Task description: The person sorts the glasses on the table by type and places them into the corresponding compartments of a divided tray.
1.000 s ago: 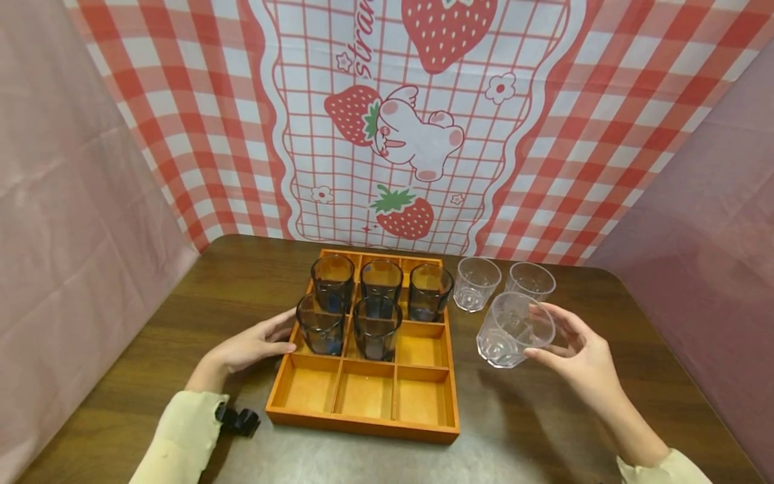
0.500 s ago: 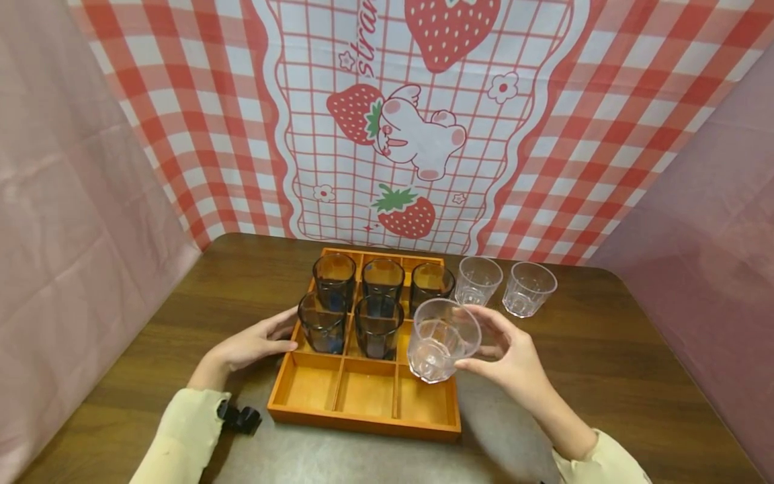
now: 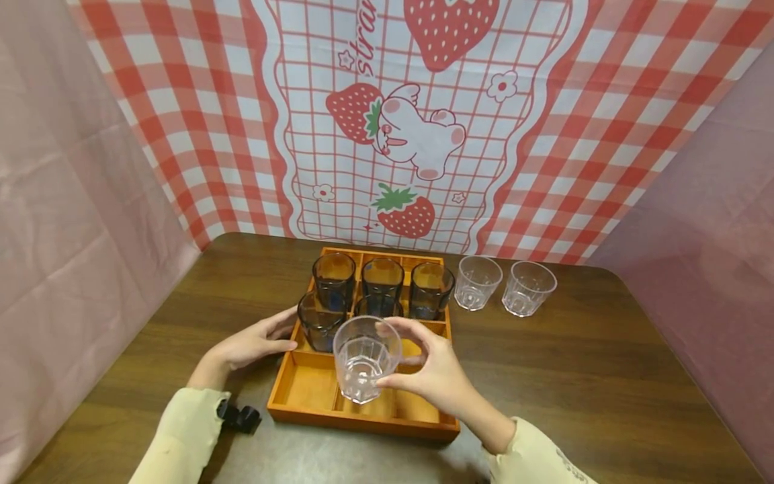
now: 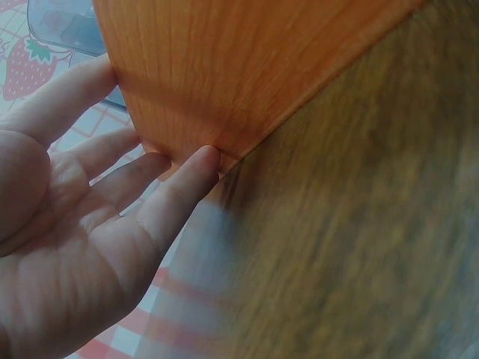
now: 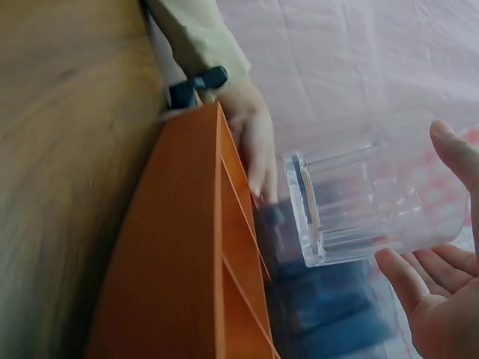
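Observation:
My right hand (image 3: 437, 374) pinches a clear plastic cup (image 3: 365, 363) between thumb and fingers. In the head view the cup overlaps the front-middle compartment of a wooden divided tray (image 3: 363, 422). The right wrist view shows this clear cup (image 5: 367, 198) raised over the tray's compartments. Several dark tinted cups (image 3: 334, 286) stand in the tray's back and left parts; one in the middle is partly hidden behind the clear cup. At the tray's left side is my left hand (image 3: 254, 346). Its extended fingers (image 4: 183, 191) touch the outer wall in the left wrist view.
Two more clear cups (image 3: 478, 282) (image 3: 528, 289) stand on the wooden table (image 3: 574, 363), right of the tray. A checked strawberry cloth (image 3: 417, 154) hangs behind the table, with pink cloth (image 3: 91, 202) at the sides. A black clip-like device (image 3: 238, 417) is at my left wrist.
My right hand has carried the clear cup leftward, from beside the tray to above its front-middle part. My left hand has stayed at the tray's left side.

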The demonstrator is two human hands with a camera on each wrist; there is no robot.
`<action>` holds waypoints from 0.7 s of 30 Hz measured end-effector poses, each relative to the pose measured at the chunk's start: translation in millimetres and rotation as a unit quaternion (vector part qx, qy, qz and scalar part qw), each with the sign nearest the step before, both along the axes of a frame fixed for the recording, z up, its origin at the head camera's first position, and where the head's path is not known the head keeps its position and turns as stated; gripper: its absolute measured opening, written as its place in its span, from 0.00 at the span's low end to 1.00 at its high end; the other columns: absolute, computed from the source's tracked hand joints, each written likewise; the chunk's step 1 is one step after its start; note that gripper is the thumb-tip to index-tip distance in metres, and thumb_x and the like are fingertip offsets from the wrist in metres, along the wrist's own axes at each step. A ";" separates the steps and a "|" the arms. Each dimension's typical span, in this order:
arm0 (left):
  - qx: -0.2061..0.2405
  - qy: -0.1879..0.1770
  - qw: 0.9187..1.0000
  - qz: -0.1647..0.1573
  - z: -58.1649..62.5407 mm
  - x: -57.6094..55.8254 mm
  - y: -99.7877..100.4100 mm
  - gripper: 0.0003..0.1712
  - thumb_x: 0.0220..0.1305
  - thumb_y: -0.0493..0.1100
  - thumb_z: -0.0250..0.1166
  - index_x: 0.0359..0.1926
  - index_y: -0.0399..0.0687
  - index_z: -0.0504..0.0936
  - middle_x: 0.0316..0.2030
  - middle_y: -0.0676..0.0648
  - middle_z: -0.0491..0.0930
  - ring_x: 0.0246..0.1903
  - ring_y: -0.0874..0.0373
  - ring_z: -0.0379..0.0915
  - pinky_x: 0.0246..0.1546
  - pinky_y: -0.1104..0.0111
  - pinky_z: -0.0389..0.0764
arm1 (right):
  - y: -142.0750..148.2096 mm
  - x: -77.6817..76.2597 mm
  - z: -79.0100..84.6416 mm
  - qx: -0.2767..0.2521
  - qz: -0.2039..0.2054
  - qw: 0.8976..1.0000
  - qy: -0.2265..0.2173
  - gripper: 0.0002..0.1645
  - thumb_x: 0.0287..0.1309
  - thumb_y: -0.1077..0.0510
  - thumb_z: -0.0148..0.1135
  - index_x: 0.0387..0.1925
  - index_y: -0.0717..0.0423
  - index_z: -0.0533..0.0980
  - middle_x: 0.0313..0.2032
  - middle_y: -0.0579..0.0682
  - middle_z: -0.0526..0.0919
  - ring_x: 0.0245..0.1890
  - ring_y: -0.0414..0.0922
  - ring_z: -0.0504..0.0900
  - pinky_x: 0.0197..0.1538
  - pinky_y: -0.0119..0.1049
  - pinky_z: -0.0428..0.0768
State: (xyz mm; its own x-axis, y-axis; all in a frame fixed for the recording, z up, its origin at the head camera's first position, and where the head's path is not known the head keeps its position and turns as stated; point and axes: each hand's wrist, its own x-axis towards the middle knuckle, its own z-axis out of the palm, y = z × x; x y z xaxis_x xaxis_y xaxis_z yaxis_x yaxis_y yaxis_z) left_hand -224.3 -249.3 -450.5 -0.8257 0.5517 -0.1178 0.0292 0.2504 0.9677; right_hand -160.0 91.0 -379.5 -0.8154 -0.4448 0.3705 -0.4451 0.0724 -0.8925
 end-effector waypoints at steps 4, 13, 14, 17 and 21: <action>0.005 -0.001 1.000 0.000 -0.7 -0.3 -0.5 0.46 0.69 0.41 0.60 0.77 0.41 0.41 0.76 0.34 0.40 0.73 0.33 0.40 0.68 0.48 0.60 | -20.4 1.5 -2.7 0.001 -0.005 1.000 -0.016 0.45 0.35 0.66 0.80 0.60 0.58 0.72 0.56 0.60 0.80 0.57 0.46 0.79 0.46 0.36 0.84; 0.027 0.000 1.000 -0.015 -2.5 -1.2 -1.7 0.48 0.68 0.41 0.60 0.76 0.37 0.39 0.74 0.29 0.41 0.72 0.32 0.40 0.57 0.75 0.71 | -52.5 1.4 -11.3 -0.015 0.000 1.000 -0.026 0.46 0.35 0.67 0.80 0.61 0.59 0.70 0.59 0.59 0.78 0.59 0.56 0.77 0.48 0.34 0.83; 0.031 -0.003 0.999 -0.015 -2.8 -1.3 -1.8 0.48 0.68 0.41 0.60 0.76 0.37 0.39 0.74 0.29 0.41 0.72 0.32 0.40 0.57 0.75 0.72 | -54.7 1.5 -12.1 -0.015 -0.001 1.000 -0.026 0.46 0.35 0.66 0.80 0.61 0.59 0.70 0.59 0.59 0.78 0.60 0.56 0.77 0.49 0.34 0.83; 0.035 0.001 0.999 -0.016 -3.4 -1.2 -2.3 0.47 0.68 0.41 0.60 0.76 0.36 0.39 0.74 0.28 0.42 0.72 0.31 0.40 0.56 0.75 0.73 | -60.7 1.1 -13.9 -0.012 -0.001 0.999 -0.030 0.47 0.36 0.66 0.80 0.62 0.57 0.70 0.60 0.57 0.78 0.61 0.55 0.76 0.49 0.34 0.83; 0.033 0.006 0.999 -0.015 -4.3 -1.4 -2.5 0.47 0.68 0.41 0.60 0.76 0.35 0.40 0.74 0.28 0.43 0.71 0.32 0.43 0.55 0.75 0.73 | -66.4 -0.4 -16.5 -0.010 0.000 0.999 -0.037 0.47 0.36 0.66 0.80 0.62 0.57 0.70 0.60 0.56 0.77 0.61 0.54 0.75 0.49 0.34 0.83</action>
State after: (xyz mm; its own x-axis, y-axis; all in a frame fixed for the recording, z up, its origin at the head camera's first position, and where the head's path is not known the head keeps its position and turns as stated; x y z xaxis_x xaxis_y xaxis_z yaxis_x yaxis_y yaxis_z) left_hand -225.6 -251.8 -454.8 -0.8096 0.5827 -0.0707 0.0466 0.1839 0.9818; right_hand -160.4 24.6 -396.0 -0.8411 -0.4378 0.3178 -0.3774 0.0541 -0.9244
